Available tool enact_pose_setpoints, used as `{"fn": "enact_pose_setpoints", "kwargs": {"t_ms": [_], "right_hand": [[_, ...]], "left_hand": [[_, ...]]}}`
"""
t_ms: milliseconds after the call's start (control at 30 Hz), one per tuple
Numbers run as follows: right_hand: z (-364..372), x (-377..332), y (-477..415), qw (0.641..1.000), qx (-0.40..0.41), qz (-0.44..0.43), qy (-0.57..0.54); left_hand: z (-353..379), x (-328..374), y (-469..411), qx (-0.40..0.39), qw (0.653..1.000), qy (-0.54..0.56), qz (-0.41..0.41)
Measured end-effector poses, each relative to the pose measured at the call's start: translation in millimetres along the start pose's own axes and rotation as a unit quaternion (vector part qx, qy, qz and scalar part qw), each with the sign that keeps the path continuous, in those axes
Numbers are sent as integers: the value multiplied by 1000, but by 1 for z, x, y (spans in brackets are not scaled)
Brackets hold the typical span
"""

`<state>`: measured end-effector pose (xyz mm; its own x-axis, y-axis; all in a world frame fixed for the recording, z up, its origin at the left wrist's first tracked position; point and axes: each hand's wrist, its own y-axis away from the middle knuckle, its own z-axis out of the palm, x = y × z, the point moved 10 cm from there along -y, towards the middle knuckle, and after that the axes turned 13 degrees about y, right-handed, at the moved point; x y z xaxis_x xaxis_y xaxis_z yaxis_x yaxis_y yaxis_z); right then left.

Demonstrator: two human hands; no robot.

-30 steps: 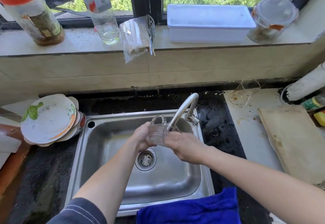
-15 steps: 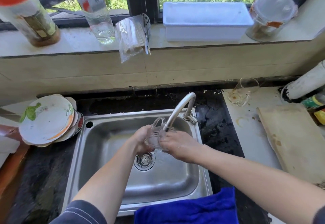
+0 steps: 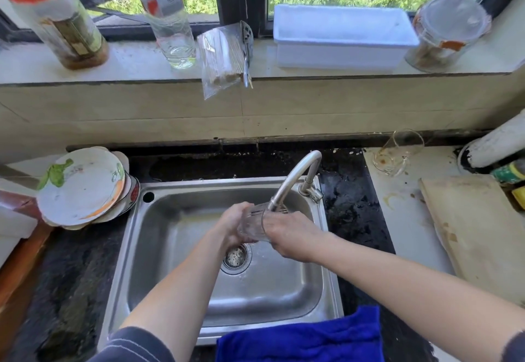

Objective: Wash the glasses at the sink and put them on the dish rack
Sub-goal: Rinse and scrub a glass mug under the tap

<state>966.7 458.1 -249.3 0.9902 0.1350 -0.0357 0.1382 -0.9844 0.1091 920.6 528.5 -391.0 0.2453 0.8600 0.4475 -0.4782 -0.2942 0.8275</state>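
A stack of plates (image 3: pixel 82 188) leans at the back left corner of the sink (image 3: pixel 176 248). Over the basin, above the drain, the left hand (image 3: pixel 231 224) wraps curled fingers round the base of a clear glass (image 3: pixel 251 225), held on its side under the faucet (image 3: pixel 295 177) spout. The right hand (image 3: pixel 289 234) grasps the glass's other end, fingers curled on it. A blue cloth (image 3: pixel 298 336) drapes the sink's front edge. A second glass (image 3: pixel 397 153) lies tipped at the back of the counter (image 3: pixel 403 219), near a cutting board (image 3: pixel 477 234).

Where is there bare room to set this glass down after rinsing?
Pale counter right of the sink, between the other glass and the cutting board. Also dark counter left of it, nearer than the plates. The sill is crowded.
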Motion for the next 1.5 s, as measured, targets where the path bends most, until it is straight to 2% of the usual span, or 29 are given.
{"fn": "enact_pose_setpoints", "kwargs": {"t_ms": [67,167,233,300,400,500,600,700,767,833,967,1033,1100,1167,1300,1367,1433,1500], "right_hand": [[5,-5,7,1000,-6,-26,-10],[3,-1,30,996,41,-72,-39],[0,-1,17,997,42,-54,-31],[2,-8,3,1000,2,-19,-10],[-8,-9,17,997,58,-43,-38],[0,-1,20,996,46,-51,-49],[16,1,3,998,-35,6,-60],[16,15,0,983,-36,116,-141],[15,19,0,957,-30,175,-230],[8,13,-2,945,-25,177,-275],[5,8,21,980,-112,64,-152],[6,13,20,990,-118,35,-75],[14,9,7,992,-125,23,3],[19,-5,3,994,-106,-10,9],[-11,-6,23,997,24,-71,-25],[-9,-6,13,999,-17,-28,-15],[13,-8,4,995,-92,0,-25],[16,-3,3,993,-104,8,-51]], "left_hand": [[-7,-3,4,7,1000,-7,-8],[-28,-8,-3,30,999,-12,-14],[-24,-13,-3,38,999,-27,-27],[-12,-14,1,23,998,-53,-35],[-19,-10,6,18,998,-49,-38],[-20,-6,9,29,998,-41,-44],[-3,-7,14,-14,999,-4,-43],[-2,-3,14,-71,990,123,-13],[7,-4,19,-107,978,176,-1],[11,-7,19,-105,978,179,11],[-12,-10,12,-37,987,154,3],[-14,-11,11,-9,994,108,-12],[-3,-13,11,-19,997,66,-22],[0,-15,14,-27,998,47,-32],[-20,-15,12,-17,998,39,-50],[-8,-18,16,-28,998,23,-57],[2,-20,21,-44,997,10,-57],[-1,-17,24,-57,996,45,-50]]}}
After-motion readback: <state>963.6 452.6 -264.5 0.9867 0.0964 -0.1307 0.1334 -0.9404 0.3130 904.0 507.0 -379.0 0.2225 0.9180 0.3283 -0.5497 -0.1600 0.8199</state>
